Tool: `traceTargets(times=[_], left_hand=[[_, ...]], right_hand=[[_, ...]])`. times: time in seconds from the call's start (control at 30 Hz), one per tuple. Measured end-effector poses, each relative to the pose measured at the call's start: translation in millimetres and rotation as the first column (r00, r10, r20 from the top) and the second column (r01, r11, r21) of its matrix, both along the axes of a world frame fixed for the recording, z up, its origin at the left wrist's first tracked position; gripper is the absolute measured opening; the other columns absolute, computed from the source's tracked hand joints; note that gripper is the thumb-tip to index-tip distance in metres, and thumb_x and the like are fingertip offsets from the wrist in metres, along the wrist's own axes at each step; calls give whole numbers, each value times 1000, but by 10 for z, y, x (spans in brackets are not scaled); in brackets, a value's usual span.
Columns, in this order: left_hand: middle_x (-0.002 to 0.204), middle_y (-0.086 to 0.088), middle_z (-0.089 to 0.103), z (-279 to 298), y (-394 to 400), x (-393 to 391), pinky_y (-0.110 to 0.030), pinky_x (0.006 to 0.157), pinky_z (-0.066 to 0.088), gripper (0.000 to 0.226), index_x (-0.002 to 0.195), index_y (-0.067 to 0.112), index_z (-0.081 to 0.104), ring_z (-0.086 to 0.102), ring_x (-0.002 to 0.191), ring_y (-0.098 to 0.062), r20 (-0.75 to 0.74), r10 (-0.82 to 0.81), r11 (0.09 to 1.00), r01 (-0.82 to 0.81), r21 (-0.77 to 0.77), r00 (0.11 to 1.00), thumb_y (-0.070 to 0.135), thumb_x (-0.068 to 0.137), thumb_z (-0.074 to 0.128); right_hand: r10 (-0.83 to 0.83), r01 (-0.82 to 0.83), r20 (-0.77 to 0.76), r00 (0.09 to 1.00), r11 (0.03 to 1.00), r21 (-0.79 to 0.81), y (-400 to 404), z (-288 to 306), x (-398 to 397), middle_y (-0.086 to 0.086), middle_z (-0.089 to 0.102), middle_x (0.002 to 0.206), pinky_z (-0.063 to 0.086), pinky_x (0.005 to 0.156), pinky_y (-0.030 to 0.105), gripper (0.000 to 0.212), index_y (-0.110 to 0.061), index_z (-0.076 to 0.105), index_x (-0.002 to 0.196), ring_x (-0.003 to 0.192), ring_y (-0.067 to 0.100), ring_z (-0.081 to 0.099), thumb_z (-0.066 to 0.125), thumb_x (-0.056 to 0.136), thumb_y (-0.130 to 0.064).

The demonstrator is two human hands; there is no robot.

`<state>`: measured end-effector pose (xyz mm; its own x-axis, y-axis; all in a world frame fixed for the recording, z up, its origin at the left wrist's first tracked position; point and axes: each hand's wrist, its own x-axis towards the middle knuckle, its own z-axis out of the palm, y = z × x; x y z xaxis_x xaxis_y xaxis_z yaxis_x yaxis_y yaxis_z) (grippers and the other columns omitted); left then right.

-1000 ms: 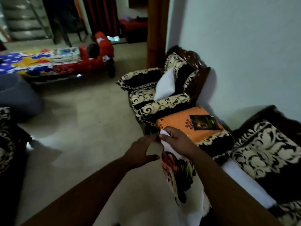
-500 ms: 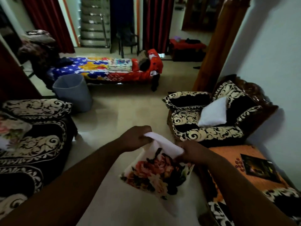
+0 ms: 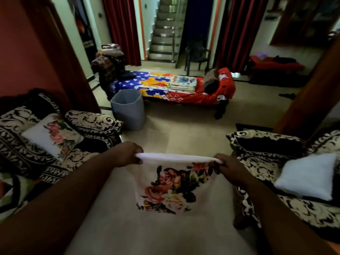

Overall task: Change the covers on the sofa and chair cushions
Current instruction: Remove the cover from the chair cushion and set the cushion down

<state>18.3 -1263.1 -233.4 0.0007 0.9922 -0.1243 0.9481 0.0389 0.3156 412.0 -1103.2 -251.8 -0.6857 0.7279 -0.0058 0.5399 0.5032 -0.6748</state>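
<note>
A white cushion cover with a rose print [image 3: 173, 186] hangs flat in front of me over the floor. My left hand [image 3: 127, 153] pinches its top left corner and my right hand [image 3: 225, 165] pinches its top right corner, stretching the top edge taut. A bare white cushion [image 3: 309, 176] lies on the black-and-cream armchair [image 3: 261, 146] at the right. On the matching sofa [image 3: 92, 120] at the left rests a cushion in a floral cover [image 3: 53, 134].
A grey bin [image 3: 128, 109] stands on the floor ahead, left of centre. Behind it is a low bed with a bright blue and red sheet [image 3: 171, 89]. A dark chair [image 3: 196, 56] and stairs [image 3: 165, 28] lie beyond. Pale floor [image 3: 184, 129] runs between sofa and armchair.
My view has swung left from the wall side to the room's middle. My hands have moved apart, spreading the floral cover from a bunched hang to a flat, taut sheet.
</note>
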Motion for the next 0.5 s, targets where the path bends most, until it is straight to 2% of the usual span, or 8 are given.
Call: traceTargets(times=[0.07, 0.1, 0.2, 0.3, 0.37, 0.4, 0.43, 0.5], left_hand=[[74, 8, 66, 32, 50, -203, -29, 68, 49, 25, 73, 36, 66, 64, 72, -8, 132, 134, 989, -141, 51, 982, 59, 75, 71], [73, 4, 67, 42, 77, -297, -28, 66, 48, 25, 74, 32, 68, 64, 70, -9, 240, 203, 968, -231, 97, 949, 57, 77, 74], [64, -5, 62, 62, 183, -525, -27, 56, 42, 27, 76, 13, 66, 58, 58, -16, 541, 360, 860, -495, 123, 760, 34, 88, 76], [65, -11, 66, -114, 410, -867, -34, 59, 48, 35, 78, 13, 68, 60, 58, -20, 676, 447, 742, -665, 85, 586, 47, 79, 76], [78, -19, 71, -155, 586, -1011, -40, 65, 52, 44, 84, 10, 70, 63, 65, -23, 781, 433, 672, -739, 54, 450, 51, 72, 78], [86, -23, 72, -121, 676, -1093, -42, 69, 52, 46, 90, 9, 71, 65, 71, -25, 854, 375, 651, -758, 33, 360, 50, 73, 81], [94, -25, 72, -108, 747, -1206, -43, 74, 52, 45, 96, 8, 72, 67, 77, -28, 923, 285, 650, -760, 11, 257, 47, 76, 81], [100, -23, 73, 11, 843, -1436, -37, 73, 55, 39, 101, 8, 73, 68, 81, -29, 979, 153, 681, -733, -5, 136, 43, 83, 74]], right_hand=[[10, -15, -136, 991, 999, -40, 298, 85, -227, -6, 62, 72, 47, 68, 40, 24, -31, 59, 78, 70, 14, 60, 54, 91, -50], [-23, 0, -203, 979, 994, -109, 440, 112, -353, -3, 62, 75, 50, 71, 43, 23, -28, 61, 82, 75, 17, 61, 55, 93, -49], [-198, 91, -314, 929, 942, -324, 746, 221, -804, 7, 70, 92, 58, 85, 50, 19, -18, 63, 93, 94, 28, 69, 60, 99, -35], [-276, 188, -272, 922, 932, -310, 1091, 134, -1381, 4, 72, 88, 60, 80, 53, 13, -23, 62, 89, 89, 29, 71, 64, 97, -33], [-301, 184, -289, 909, 911, -370, 1240, 172, -1765, 5, 74, 89, 61, 74, 51, 10, -25, 63, 88, 89, 32, 72, 64, 97, -29], [-332, 179, -325, 886, 889, -421, 1265, 253, -1962, 8, 75, 93, 61, 70, 45, 8, -22, 65, 93, 90, 30, 73, 63, 99, -26], [-365, 153, -399, 841, 869, -471, 1332, 297, -2122, 13, 75, 97, 60, 67, 37, 10, -15, 65, 99, 90, 26, 74, 60, 101, -24], [-421, 24, -556, 717, 812, -584, 1493, 396, -2408, 21, 71, 105, 59, 70, 29, 29, 0, 61, 111, 93, 19, 74, 58, 102, -27]])
